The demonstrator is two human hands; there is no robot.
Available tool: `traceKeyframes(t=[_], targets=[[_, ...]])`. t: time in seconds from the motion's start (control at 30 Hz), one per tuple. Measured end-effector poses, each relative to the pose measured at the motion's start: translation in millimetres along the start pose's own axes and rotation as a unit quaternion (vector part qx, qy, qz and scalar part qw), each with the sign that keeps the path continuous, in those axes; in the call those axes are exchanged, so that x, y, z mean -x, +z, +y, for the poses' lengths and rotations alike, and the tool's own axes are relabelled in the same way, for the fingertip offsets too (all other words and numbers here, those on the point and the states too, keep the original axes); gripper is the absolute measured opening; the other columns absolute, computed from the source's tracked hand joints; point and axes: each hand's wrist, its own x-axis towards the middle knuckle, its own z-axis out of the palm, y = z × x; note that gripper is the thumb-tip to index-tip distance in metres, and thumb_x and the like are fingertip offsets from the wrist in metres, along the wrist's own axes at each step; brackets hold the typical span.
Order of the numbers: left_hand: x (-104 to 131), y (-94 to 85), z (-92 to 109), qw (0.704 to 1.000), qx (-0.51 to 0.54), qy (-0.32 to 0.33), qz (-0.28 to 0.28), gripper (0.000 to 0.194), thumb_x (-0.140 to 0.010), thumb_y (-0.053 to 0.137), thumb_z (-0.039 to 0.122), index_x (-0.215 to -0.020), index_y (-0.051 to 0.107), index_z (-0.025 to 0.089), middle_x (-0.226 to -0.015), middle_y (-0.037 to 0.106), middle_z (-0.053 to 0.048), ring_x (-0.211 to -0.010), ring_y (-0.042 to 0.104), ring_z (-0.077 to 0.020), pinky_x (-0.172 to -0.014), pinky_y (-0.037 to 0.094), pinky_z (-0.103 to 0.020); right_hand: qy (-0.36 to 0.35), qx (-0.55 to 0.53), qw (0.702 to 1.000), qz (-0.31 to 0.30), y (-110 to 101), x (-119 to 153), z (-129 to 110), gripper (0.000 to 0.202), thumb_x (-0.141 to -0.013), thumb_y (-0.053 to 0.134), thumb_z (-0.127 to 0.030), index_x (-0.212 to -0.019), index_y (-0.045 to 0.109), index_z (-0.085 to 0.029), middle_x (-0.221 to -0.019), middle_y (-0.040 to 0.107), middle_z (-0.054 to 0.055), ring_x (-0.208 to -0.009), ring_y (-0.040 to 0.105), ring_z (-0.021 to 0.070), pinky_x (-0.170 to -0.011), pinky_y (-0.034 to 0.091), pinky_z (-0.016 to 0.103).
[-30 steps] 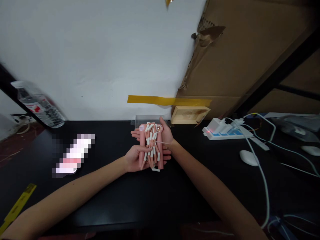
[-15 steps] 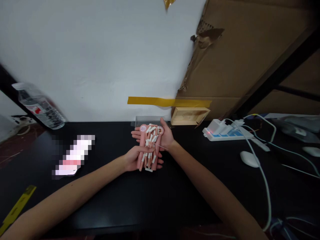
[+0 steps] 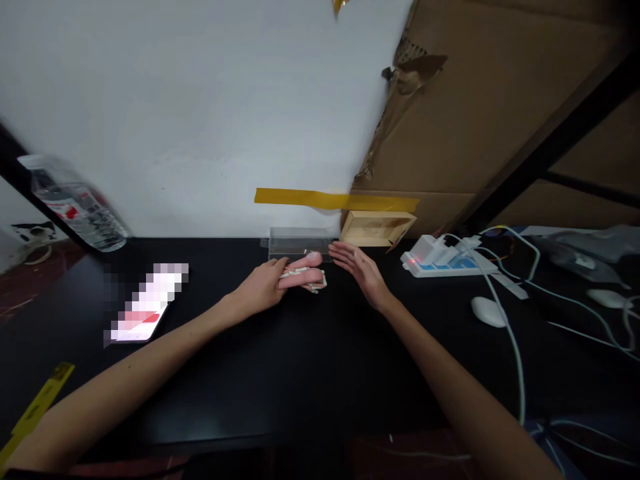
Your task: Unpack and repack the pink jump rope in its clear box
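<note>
Both forearms coming in from the near edge of the black desk (image 3: 280, 373), converging mid-desk. Left hand (image 3: 260, 288) closed around the pink bundle (image 3: 303, 275) of pink sticks with white tips; bundle sticking out past the fingers, long axis running left-to-right and pointing at the other hand. Looks low, just above or on the desk; cannot tell contact. Right hand (image 3: 361, 272) empty, flat and open, fingers spread toward the bundle tip, just beside it, not touching. So: bundle lies right of the left grip, left of the right palm, between the two. Directly behind the bundle, clear plastic box (image 3: 299, 241) against the wall. Further right at the back, small wooden box (image 3: 376, 229), then power strip (image 3: 440, 261).
</note>
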Motion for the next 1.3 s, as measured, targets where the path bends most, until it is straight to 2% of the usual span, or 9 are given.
traceKeyframes(t=[0.13, 0.3, 0.5, 0.7, 0.77, 0.87, 0.93, 1.1, 1.3], targets=[[4.3, 19.3, -0.1, 0.998, -0.055, -0.002, -0.011, 0.049, -0.081, 0.052, 0.018, -0.129, 0.054, 0.012, -0.113, 0.063, -0.018, -0.103, 0.061, -0.0342, -0.089, 0.048, -0.048, -0.005, 0.142, 0.990, -0.021, -0.2, 15.1, -2.6, 0.049, -0.096, 0.045, -0.062, -0.130, 0.057, -0.028, -0.139, 0.059, 0.008, -0.132, 0.051, 0.0272, -0.114, 0.035, 0.050], [7.3, 24.5, 1.4, 1.000, -0.005, -0.005, -0.013, 0.064, -0.077, 0.070, 0.042, -0.133, 0.052, 0.017, -0.125, 0.059, -0.017, -0.116, 0.053, -0.0397, -0.101, 0.039, -0.056, -0.053, 0.282, 0.954, -0.082, 11.1, 20.4, 1.6, 0.051, -0.099, 0.043, -0.056, -0.142, 0.049, -0.027, -0.147, 0.052, 0.009, -0.137, 0.046, 0.0256, -0.117, 0.033, 0.050], [14.0, 26.6, 7.3, 0.999, 0.014, 0.036, -0.026, 0.080, -0.075, 0.073, 0.059, -0.138, 0.049, 0.017, -0.135, 0.054, -0.019, -0.128, 0.046, -0.0420, -0.108, 0.032, -0.057, -0.063, 0.397, 0.900, -0.171, 14.8, 26.5, 13.4, 0.070, -0.099, 0.039, -0.057, -0.151, 0.038, -0.010, -0.159, 0.033, 0.019, -0.150, 0.024, 0.0284, -0.123, 0.020, 0.050], [19.6, 30.6, 10.3, 0.999, 0.016, 0.048, -0.009, 0.083, -0.081, 0.067, 0.061, -0.144, 0.044, 0.013, -0.147, 0.045, -0.022, -0.140, 0.035, -0.0418, -0.115, 0.021, -0.056, -0.080, 0.437, 0.870, -0.212, 16.4, 29.2, 12.6, 0.080, -0.095, 0.045, -0.062, -0.158, 0.024, -0.016, -0.163, 0.022, 0.015, -0.152, 0.013, 0.0303, -0.121, 0.021, 0.056], [17.8, 24.7, 6.2, 0.997, 0.033, 0.057, -0.033, 0.078, -0.086, 0.063, 0.058, -0.145, 0.043, 0.012, -0.150, 0.043, -0.022, -0.141, 0.035, -0.0400, -0.116, 0.021, -0.054, -0.093, 0.448, 0.863, -0.214, 16.0, 28.8, 10.6, 0.082, -0.095, 0.046, -0.062, -0.158, 0.021, -0.017, -0.163, 0.022, 0.014, -0.152, 0.015, 0.0308, -0.121, 0.021, 0.057], [14.4, 10.8, -5.5, 0.991, 0.021, 0.085, -0.105, 0.073, -0.090, 0.060, 0.053, -0.148, 0.040, 0.015, -0.153, 0.040, -0.019, -0.141, 0.038, -0.0353, -0.116, 0.025, -0.050, -0.090, 0.467, 0.851, -0.221, 15.0, 28.1, 6.5, 0.082, -0.095, 0.044, -0.062, -0.159, 0.019, -0.017, -0.163, 0.023, 0.013, -0.152, 0.015, 0.0305, -0.122, 0.021, 0.055], [14.0, 4.3, -13.6, 0.989, 0.012, 0.088, -0.120, 0.072, -0.089, 0.061, 0.052, -0.148, 0.041, 0.017, -0.153, 0.041, -0.017, -0.141, 0.038, -0.0348, -0.116, 0.025, -0.051, -0.079, 0.476, 0.846, -0.228, 14.3, 28.1, 4.0, 0.082, -0.096, 0.044, -0.062, -0.159, 0.018, -0.017, -0.163, 0.022, 0.013, -0.152, 0.013, 0.0304, -0.122, 0.020, 0.055], [19.7, 9.9, -22.4, 0.992, 0.022, 0.093, -0.078, 0.070, -0.089, 0.059, 0.051, -0.147, 0.041, 0.017, -0.153, 0.042, -0.016, -0.142, 0.036, -0.0337, -0.117, 0.025, -0.052, -0.064, 0.460, 0.857, -0.222, 12.4, 29.8, 4.4, 0.084, -0.094, 0.047, -0.063, -0.160, 0.014, -0.021, -0.165, 0.015, 0.010, -0.152, 0.010, 0.0330, -0.122, 0.019, 0.057], [17.4, 24.7, -16.1, 0.996, 0.008, 0.079, -0.047, 0.072, -0.089, 0.057, 0.055, -0.145, 0.042, 0.013, -0.150, 0.044, -0.019, -0.144, 0.031, -0.0383, -0.117, 0.025, -0.055, -0.018, 0.441, 0.867, -0.229, 8.3, 29.4, 12.6, 0.095, -0.092, 0.047, -0.066, -0.160, 0.004, -0.017, -0.166, -0.001, 0.015, -0.152, 0.007, 0.0340, -0.121, 0.019, 0.057]])
